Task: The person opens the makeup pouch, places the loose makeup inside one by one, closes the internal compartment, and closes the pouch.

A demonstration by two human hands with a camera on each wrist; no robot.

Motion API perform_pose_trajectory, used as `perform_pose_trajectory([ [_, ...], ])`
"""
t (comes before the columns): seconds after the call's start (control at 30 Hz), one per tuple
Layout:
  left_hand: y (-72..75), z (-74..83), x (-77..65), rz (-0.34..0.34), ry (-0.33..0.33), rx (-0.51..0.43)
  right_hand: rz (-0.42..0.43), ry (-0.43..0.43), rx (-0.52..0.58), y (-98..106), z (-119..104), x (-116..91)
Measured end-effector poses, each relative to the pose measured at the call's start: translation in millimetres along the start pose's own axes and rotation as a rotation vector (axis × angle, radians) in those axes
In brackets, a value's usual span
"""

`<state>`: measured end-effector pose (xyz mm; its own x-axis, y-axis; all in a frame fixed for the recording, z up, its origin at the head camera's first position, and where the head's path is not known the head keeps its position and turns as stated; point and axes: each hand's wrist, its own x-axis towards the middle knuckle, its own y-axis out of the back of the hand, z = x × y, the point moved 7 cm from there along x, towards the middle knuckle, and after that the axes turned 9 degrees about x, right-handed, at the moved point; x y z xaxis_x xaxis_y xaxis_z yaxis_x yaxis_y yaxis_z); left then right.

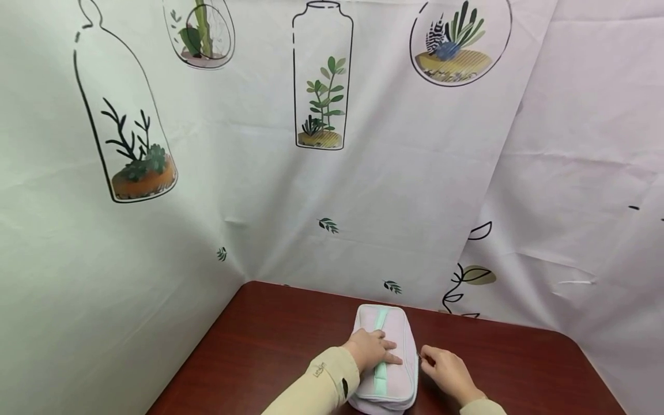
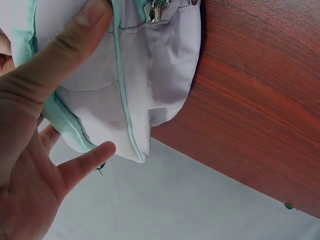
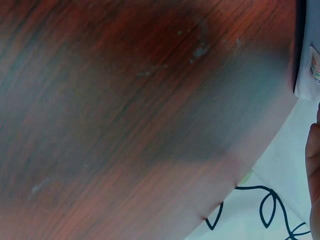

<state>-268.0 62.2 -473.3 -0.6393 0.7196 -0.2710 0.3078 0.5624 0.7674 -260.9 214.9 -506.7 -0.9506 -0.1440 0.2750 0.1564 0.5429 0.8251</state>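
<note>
A pale lilac zippered pouch (image 1: pixel 398 327) with mint trim lies lengthwise on the table, a mint strap (image 1: pixel 381 385) running along its top. My left hand (image 1: pixel 369 349) rests across the top with fingers spread, covering the middle of the strap. In the left wrist view its thumb (image 2: pixel 67 52) lies against the pouch, and a metal zipper slider (image 2: pixel 155 11) shows on the side. At the pouch's right edge, my right hand (image 1: pixel 447 370) pinches a small zipper pull, mostly hidden by the fingertips. Only a sliver of that hand appears in the right wrist view.
The dark red wood-grain table (image 1: pixel 280 328) has a rounded far right corner. White curtains (image 1: pixel 259 190) printed with plants in jars hang along its back and left side. A small printed label (image 3: pixel 314 65) shows at the right wrist view's edge.
</note>
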Motion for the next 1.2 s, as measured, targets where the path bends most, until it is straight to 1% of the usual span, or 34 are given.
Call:
perform_pose_trajectory([
  [0.13, -1.4, -0.1, 2.7, -0.014, 0.009, -0.022, -0.001, 0.010, 0.002, 1.2, -1.6, -1.2],
  [0.33, 0.2, -1.0, 2.6, -0.018, 0.019, -0.051, -0.004, 0.022, 0.010, 2.5, -2.3, -3.1],
  [0.5, -0.2, -2.4, 3.1, -0.041, 0.039, -0.037, -0.005, 0.038, 0.015, 2.1, -2.5, -4.4],
  [0.8, 2.0, -3.8, 5.4, -0.039, 0.094, -0.035, 0.002, 0.054, 0.019, 2.2, -2.6, -6.0],
  [1.1, -2.8, -8.8, 11.0, -0.125, 0.158, -0.031, -0.015, 0.065, 0.038, 4.1, -3.7, -9.8],
  [1.2, -3.1, -9.9, 11.9, -0.141, 0.170, -0.037, -0.025, 0.062, 0.038, 3.4, -3.2, -10.5],
])
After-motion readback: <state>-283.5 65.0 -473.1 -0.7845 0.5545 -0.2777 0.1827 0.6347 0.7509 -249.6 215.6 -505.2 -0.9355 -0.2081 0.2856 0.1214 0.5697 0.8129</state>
